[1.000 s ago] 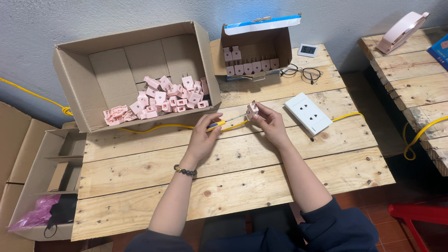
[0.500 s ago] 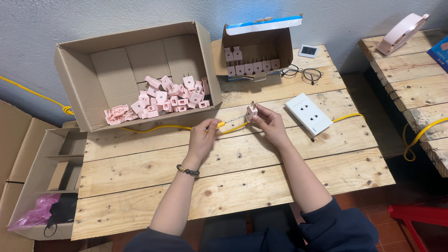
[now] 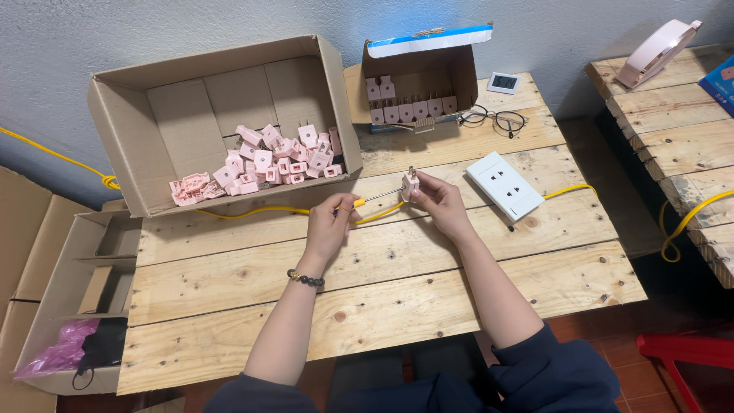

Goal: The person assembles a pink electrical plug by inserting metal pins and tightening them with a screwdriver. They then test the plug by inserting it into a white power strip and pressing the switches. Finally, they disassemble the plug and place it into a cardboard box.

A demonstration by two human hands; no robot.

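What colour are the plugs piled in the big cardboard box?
Pale pink plugs, lying in the cardboard box; the head view shows them plainly.

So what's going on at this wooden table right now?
A person sits at a pallet-wood table. The right hand holds a small pink plug while the left hand holds a screwdriver with its tip at the plug. A big cardboard box of pink plugs sits behind, and a white socket block lies to the right.

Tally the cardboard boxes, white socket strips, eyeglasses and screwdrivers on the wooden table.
Open brown cardboard boxes: 2, the large one and the small one
White rectangular socket strip: 1
Black-rimmed eyeglasses: 1
Yellow-handled screwdriver: 1
Total: 5
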